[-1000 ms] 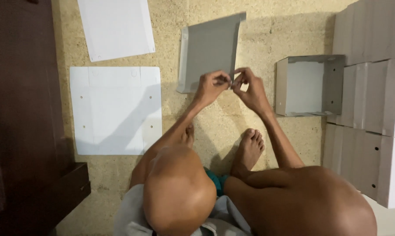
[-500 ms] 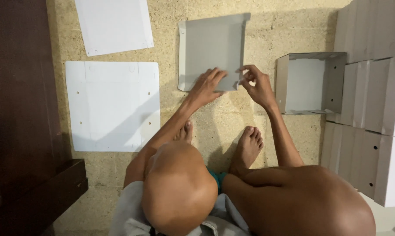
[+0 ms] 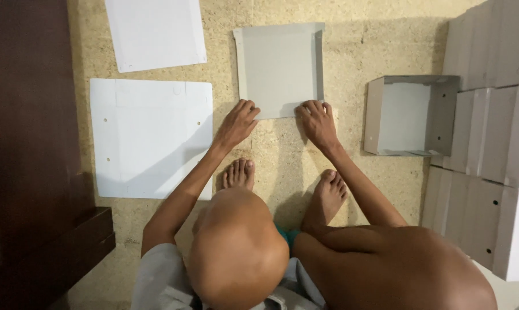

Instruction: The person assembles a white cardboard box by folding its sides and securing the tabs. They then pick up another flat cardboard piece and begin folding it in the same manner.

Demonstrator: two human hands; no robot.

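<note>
- Grey cardboard sheet (image 3: 279,68) is seen lying flat on the speckled floor (image 3: 362,46), just ahead of the person's feet, its side edges folded up slightly.
- Left hand (image 3: 235,125) is placed at the sheet's near left corner, fingers loosely spread and fingertips pressed on the edge; nothing is gripped.
- Right hand (image 3: 318,121) is placed at the near right corner, fingers bent downward onto the edge; nothing is enclosed.
- Large white flat sheet (image 3: 150,138) is noted just left of the left arm; a second white sheet (image 3: 155,31) lies beyond it, cut off by the top edge.
- Open grey box (image 3: 411,115) stands to the right, beside stacked white boxes (image 3: 494,143) that run out of view.
- Contact under the fingertips is hidden; whether the sheet's near edge is lifted cannot be told.
</note>
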